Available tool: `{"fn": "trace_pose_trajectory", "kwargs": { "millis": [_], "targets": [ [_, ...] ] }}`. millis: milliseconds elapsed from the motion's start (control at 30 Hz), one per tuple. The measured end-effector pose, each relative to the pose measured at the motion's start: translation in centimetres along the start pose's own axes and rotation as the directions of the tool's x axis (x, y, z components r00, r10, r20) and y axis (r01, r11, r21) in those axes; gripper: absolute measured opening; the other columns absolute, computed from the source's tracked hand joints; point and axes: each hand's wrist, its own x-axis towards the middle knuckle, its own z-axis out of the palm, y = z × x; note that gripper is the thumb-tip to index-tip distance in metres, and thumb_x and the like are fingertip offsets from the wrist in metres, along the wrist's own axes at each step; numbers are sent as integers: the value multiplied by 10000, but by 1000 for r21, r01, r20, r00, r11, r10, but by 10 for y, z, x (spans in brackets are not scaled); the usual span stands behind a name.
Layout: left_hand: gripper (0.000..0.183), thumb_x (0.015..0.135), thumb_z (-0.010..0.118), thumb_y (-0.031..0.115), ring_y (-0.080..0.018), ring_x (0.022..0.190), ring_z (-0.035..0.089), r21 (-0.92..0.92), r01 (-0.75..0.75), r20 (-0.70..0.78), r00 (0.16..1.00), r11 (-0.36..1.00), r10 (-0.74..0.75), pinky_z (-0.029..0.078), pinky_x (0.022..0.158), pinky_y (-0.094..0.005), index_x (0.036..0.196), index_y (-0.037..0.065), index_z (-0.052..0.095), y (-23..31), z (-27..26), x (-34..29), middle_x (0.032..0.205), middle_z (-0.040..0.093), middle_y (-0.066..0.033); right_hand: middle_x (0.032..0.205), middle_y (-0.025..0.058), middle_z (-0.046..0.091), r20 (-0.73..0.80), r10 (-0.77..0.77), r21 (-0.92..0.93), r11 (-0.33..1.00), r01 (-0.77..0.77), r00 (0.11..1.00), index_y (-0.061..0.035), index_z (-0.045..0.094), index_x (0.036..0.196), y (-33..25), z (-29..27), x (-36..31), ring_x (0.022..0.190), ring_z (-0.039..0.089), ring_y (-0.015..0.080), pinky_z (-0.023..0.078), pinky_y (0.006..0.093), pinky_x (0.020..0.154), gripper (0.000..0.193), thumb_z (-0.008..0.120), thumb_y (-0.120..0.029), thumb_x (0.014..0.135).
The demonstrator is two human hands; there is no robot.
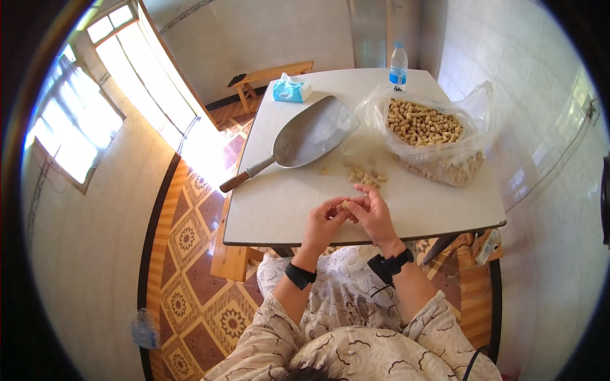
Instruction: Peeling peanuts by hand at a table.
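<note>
Tan peanuts [424, 120], white tabletop [279, 209], grey scoop [318, 132], blue tissue pack [289, 92], brown-patterned cream clothing [375, 346]

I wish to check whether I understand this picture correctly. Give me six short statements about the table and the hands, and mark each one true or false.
1. The bottle stands upright behind the plastic bag. True.
2. All the peanuts are inside that bag. False: some loose peanuts lie on the table.
3. The left hand and the right hand meet at a small pale piece. True.
4. Both hands wear gloves. False: both are bare, with black bands at the wrists.
5. The metal scoop lies to the left of the bag. True.
6. The scoop's handle points toward the bag. False: the handle points away from it.
</note>
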Motion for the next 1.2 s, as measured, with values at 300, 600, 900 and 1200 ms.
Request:
{"fn": "trace_pose_trajectory", "kwargs": {
  "millis": [300,600,900,1200],
  "targets": [
    [300,891,560,193,-19,662,464,-126,193,105,978,973,-181,371,575,-159,1134,19,590,22,-11,-3,794,563,43,808,46,589,39,68,-42,997,-66,997,21,371,1229,-6,-6,3,651,537,78,459,200,594,508,630,-197,850],
    [219,861,603,148,-87,763,575,-16,87,-30,996,996,-88,464,703,-218,979,-37,606,1,7,3,859,631,-37,765,29,574,44,-53,-272,960,63,998,-33,435,1198,-4,-2,-1,611,525,74,453,214,563,315,473,-199,933],
    [200,858,596,140,-110,720,578,-11,162,93,983,987,-161,479,639,-238,945,-40,600,22,27,20,809,621,-64,732,33,550,-109,-104,-263,962,72,989,-42,470,1148,9,-15,2,623,513,77,432,216,557,261,353,-181,959],
    [203,866,607,189,-86,743,570,-226,366,251,917,903,-309,464,633,-206,988,27,616,92,34,4,847,618,-11,685,14,542,19,-313,-475,833,284,950,-23,422,1220,-69,7,-19,554,507,85,434,216,516,289,391,-142,958]
  ]
}}
